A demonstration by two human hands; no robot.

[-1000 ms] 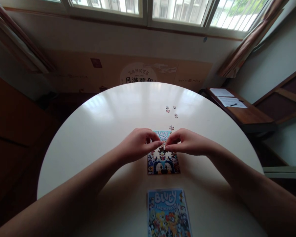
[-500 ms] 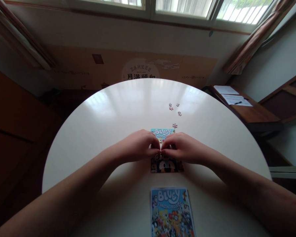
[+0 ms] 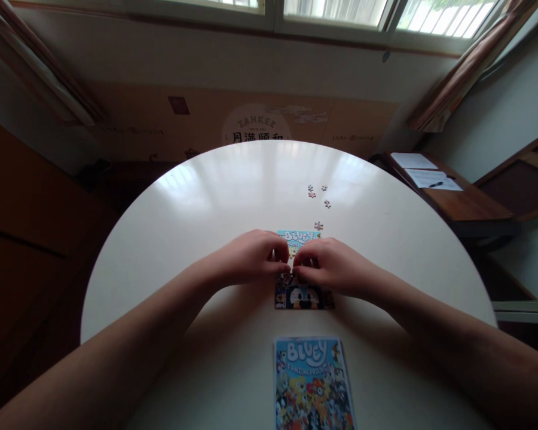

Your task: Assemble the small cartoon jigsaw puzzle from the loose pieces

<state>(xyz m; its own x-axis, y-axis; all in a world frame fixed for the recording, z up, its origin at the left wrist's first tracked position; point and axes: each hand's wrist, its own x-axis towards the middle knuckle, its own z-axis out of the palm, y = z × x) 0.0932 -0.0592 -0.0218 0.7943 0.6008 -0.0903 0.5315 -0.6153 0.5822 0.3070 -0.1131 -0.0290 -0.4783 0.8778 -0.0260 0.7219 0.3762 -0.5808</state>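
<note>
A partly assembled jigsaw puzzle (image 3: 305, 297) lies on the white round table, its blue "Bluey" title strip at the far end and a blue dog face at the near end. Over its middle, my left hand (image 3: 262, 255) has curled fingers, with a gap between thumb and forefinger. Facing it, my right hand (image 3: 325, 263) pinches thumb and forefinger close together at the puzzle's centre. Anything between those right fingertips is too small to make out. A pale gap shows between the two hands. Both hands cover parts of the puzzle's sides.
Several loose jigsaw pieces (image 3: 312, 194) lie beyond the puzzle, one piece (image 3: 318, 226) close to its far right corner. Nearer me lies a "Bluey" picture sheet (image 3: 312, 382). The table (image 3: 170, 221) has a rounded far edge. Papers and a pen rest on a wooden desk (image 3: 479, 203) at right.
My left thumb and forefinger have parted and drawn slightly left, away from the right fingertips. My right hand stays nearly in place. The whole view has shifted slightly.
</note>
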